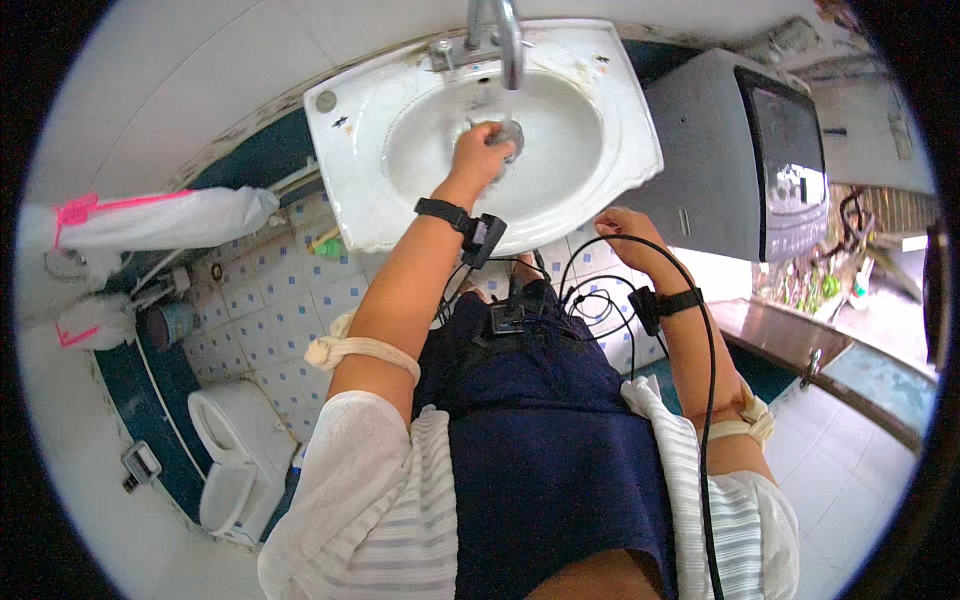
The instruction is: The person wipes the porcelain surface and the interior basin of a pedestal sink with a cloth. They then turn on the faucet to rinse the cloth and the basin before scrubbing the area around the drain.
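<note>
My left hand (481, 159) reaches into the oval basin of a white ceramic sink (577, 146). Its fingers are closed on a wet grey scrubbing pad (511, 138), blurred and partly covered by the hand. Right above the pad is the spout of a chrome faucet (511, 52), and a faint stream of water seems to fall from it. Off the sink's front right edge hangs my right hand (631, 234), with curled fingers. Nothing shows in it, though its palm side is hidden.
Black cables (600, 292) loop from my wrists across my lap. To the right of the sink stands a grey washing machine (697, 150). A white toilet (240, 450) and a dark bin (169, 325) are at the left. White bags with pink ties (165, 221) hang nearer the sink.
</note>
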The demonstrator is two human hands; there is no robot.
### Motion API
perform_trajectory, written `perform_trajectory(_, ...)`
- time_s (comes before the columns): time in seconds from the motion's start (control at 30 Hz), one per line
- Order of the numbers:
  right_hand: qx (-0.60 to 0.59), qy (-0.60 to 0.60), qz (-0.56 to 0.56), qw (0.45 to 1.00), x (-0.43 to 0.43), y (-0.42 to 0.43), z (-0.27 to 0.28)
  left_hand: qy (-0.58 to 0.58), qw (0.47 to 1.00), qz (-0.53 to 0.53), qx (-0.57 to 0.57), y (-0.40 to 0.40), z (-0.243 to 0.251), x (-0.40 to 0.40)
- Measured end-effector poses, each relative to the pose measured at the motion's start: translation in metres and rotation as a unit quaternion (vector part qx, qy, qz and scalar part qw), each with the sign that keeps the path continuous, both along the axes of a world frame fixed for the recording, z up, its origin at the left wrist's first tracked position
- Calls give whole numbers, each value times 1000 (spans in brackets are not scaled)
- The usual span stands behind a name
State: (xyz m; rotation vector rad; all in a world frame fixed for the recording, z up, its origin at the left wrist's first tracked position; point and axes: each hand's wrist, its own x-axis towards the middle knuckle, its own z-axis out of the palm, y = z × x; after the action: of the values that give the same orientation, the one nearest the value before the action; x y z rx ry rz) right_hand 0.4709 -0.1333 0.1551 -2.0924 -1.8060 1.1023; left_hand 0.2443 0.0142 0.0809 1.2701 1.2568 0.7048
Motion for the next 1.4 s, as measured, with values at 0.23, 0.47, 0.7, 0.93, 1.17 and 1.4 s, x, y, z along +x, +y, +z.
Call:
perform_trajectory(0.23,26,22,0,999,9,-2,-10,-121,992,33,-16,20,23,5)
perform_trajectory(0.47,32,31,-19,999,17,0,-13,9,996,19,89,26,32,-2)
perform_trajectory(0.7,115,108,4,987,25,10,-22,-52,997,-5,52,28,37,-15)
perform_trajectory(0.93,67,164,17,984,17,66,-23,16,985,-99,141,28,59,-23)
perform_trajectory(1.17,225,109,144,958,-47,145,-57,-92,984,-99,116,19,75,-18)
perform_trajectory(1.4,90,93,96,987,-69,162,-14,165,968,37,184,19,33,-52)
